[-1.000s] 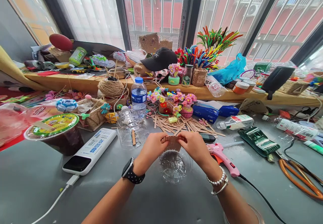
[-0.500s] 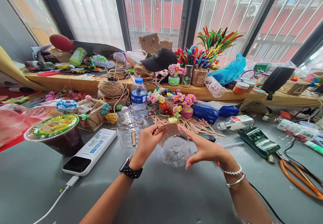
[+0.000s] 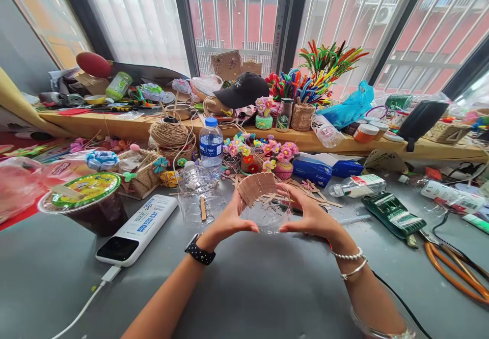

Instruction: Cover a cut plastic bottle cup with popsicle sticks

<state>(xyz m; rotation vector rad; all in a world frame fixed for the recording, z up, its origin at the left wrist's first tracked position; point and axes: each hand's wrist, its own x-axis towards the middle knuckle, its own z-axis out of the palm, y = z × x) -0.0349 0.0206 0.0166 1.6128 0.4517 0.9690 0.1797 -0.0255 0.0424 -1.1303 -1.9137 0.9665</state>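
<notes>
Between my two hands is the cut-off base of a clear plastic bottle (image 3: 266,219). A row of short wooden craft sticks (image 3: 256,188) lines its far left wall. My left hand (image 3: 227,218) wraps the left side, its thumb at the near lower edge. Opposite, my right hand (image 3: 312,218) clasps the right side with the thumb low and the fingers behind. Loose craft sticks (image 3: 315,194) lie on the table just beyond. A larger clear plastic bottle (image 3: 193,189) lies left of my left hand, with a single craft stick (image 3: 203,208) on it.
At left stand a lidded drink cup (image 3: 87,212) and a white power bank (image 3: 139,229) with its cable. A water bottle (image 3: 211,148) stands behind. To the right are a green pouch (image 3: 393,214) and orange-handled scissors (image 3: 453,273). A crowded wooden ledge (image 3: 141,123) runs along the window.
My left fingers have left the stick row's top edge and moved down around the bottle base. My right hand has closed on the other side. The base has turned more upright.
</notes>
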